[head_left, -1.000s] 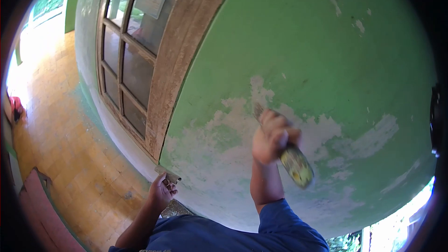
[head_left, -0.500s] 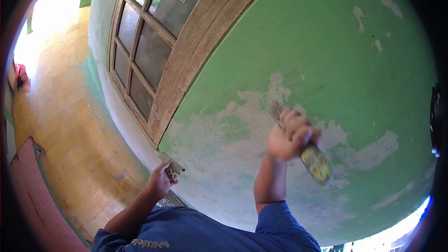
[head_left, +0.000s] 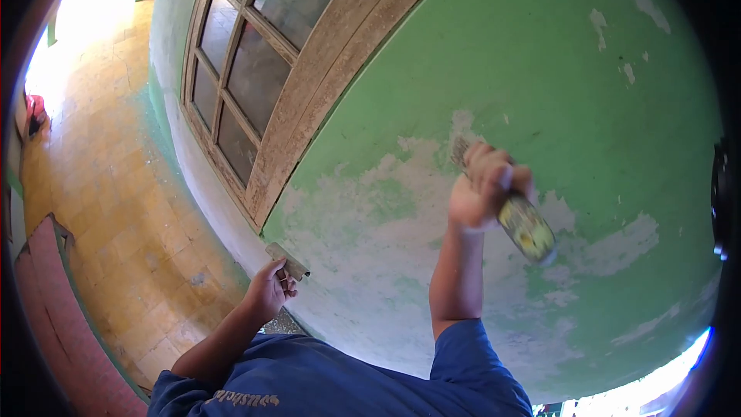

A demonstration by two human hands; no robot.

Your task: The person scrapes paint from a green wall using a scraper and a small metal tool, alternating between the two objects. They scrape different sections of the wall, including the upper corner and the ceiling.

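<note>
My right hand (head_left: 492, 189) is wrapped round a tool with a yellow-green, worn handle (head_left: 528, 230). The tool's far end rests at or close to a bare whitish patch (head_left: 401, 177) on the green wall (head_left: 556, 93); contact is not clear. Low on the left, my left hand (head_left: 272, 287) grips a small flat metal scraper (head_left: 287, 260) between thumb and fingers, near the wall's lower edge. Its far edge is curled. Flaked pale areas surround both hands.
A wooden-framed window (head_left: 251, 69) with a paper on its glass is at the upper left. Yellow floor tiles (head_left: 108, 185) run along the wall. A pink board (head_left: 58, 309) stands at the lower left, and a red object (head_left: 35, 113) lies farther back.
My right hand and its tool have moved upward along the wall. My left hand has shifted little, still holding the scraper. The view has tilted slightly.
</note>
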